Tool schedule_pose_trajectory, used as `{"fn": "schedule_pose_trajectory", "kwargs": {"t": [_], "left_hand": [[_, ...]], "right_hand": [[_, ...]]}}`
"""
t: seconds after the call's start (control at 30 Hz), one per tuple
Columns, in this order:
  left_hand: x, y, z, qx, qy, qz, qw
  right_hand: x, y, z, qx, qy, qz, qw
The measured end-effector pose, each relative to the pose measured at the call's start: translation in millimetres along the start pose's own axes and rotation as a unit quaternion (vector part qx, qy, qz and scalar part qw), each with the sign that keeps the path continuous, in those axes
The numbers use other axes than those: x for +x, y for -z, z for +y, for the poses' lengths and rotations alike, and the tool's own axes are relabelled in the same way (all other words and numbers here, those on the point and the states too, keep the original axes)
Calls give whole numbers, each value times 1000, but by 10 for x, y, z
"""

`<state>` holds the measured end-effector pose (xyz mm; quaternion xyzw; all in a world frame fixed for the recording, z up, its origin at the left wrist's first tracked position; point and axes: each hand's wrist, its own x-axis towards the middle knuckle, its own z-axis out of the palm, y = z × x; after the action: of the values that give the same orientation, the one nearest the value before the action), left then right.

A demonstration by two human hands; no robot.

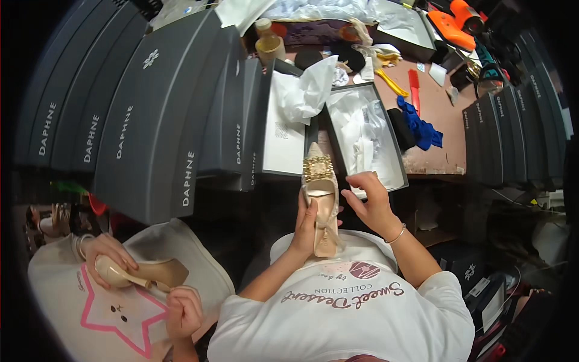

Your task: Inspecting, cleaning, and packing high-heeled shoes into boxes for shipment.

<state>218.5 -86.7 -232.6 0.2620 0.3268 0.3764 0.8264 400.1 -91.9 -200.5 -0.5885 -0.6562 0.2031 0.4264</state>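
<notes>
In front of my chest is a pointed beige shoe (326, 208), its toe directed away from me and a gold, glittering buckle ornament across the front. My left hand (306, 224) grips it around the middle from the left side, and some fingertips show past its right edge. Just right of the shoe, my right hand (375, 204) is raised with thumb and forefinger apart, holding nothing. Beyond it lies an open shoebox (395, 158) with white tissue paper (359, 123) inside. The shoe's toe comes up beside the box's near left side.
Dark grey shoeboxes (163, 114) stand stacked at the left, more boxes (509, 139) at the right. A co-worker's hands (111, 256) hold a beige heeled shoe (114, 273) at lower left. On the table are a blue cloth (425, 131), red brush (414, 87) and bottle (269, 45).
</notes>
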Motion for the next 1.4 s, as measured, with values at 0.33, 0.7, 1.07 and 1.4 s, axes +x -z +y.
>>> {"fn": "schedule_pose_trajectory", "kwargs": {"t": [0.33, 0.7, 1.07, 1.4], "left_hand": [[100, 93, 74, 42, 24, 66, 997], [361, 373, 169, -298, 184, -259, 900], [239, 221, 140, -376, 222, -309, 845], [229, 111, -101, -10, 236, -19, 972]], "right_hand": [[-117, -73, -102, 209, -129, -101, 964], [-142, 56, -154, 182, -36, -52, 981], [-152, -52, -145, 204, -53, -96, 973], [29, 131, 32, 366, -155, -115, 910]]}}
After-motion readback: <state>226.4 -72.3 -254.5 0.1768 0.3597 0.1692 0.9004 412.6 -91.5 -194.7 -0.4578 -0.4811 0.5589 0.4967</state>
